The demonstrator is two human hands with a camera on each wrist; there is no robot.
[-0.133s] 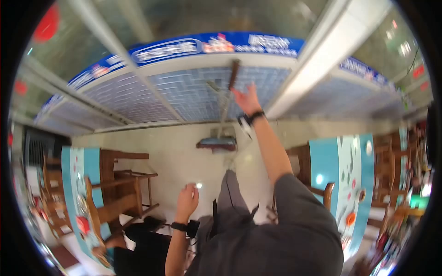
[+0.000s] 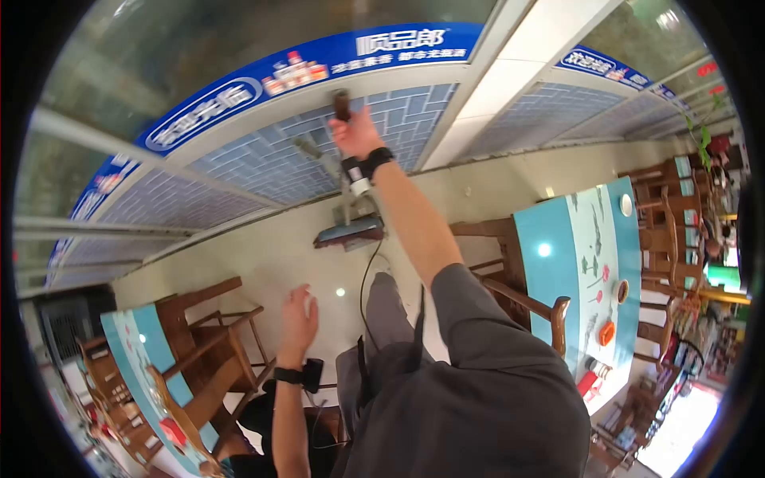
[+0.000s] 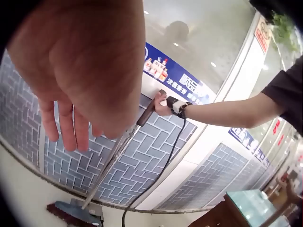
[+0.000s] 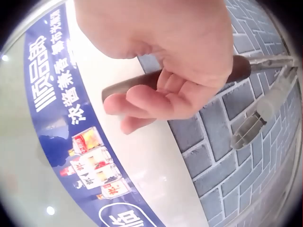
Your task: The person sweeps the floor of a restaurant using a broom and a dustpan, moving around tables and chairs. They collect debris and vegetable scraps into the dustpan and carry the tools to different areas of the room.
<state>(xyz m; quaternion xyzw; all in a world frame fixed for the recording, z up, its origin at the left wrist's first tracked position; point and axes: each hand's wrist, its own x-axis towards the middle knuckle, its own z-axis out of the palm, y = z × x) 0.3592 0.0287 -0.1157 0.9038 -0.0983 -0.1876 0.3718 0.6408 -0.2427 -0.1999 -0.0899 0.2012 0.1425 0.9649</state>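
My right hand (image 2: 356, 134) curls its fingers round the brown handle (image 4: 130, 88) of a broom standing at the tiled wall. In the left wrist view, the broom's pole slants down to a blue-grey head (image 3: 71, 213) with dark red bristles on the floor. A grey dustpan (image 3: 95, 211) sits right behind that head. Its grey hollow handle end (image 4: 249, 130) leans beside the broom's pole in the right wrist view. Low over the floor hangs my left hand (image 2: 299, 323), empty, fingers loosely extended.
Blue-grey tiles (image 2: 271, 167) and glass with a blue banner (image 2: 358, 52) run along the front. Turquoise tables (image 2: 550, 255) with wooden chairs (image 2: 215, 350) flank me on both sides. A black cable (image 2: 364, 291) dangles from my right wrist. Beside my left arm is another person in black.
The right hand's fingers, spread beside the brown handle before, now wrap round it. My head view has turned, so the wall and tables appear tilted. The left hand remains low and empty.
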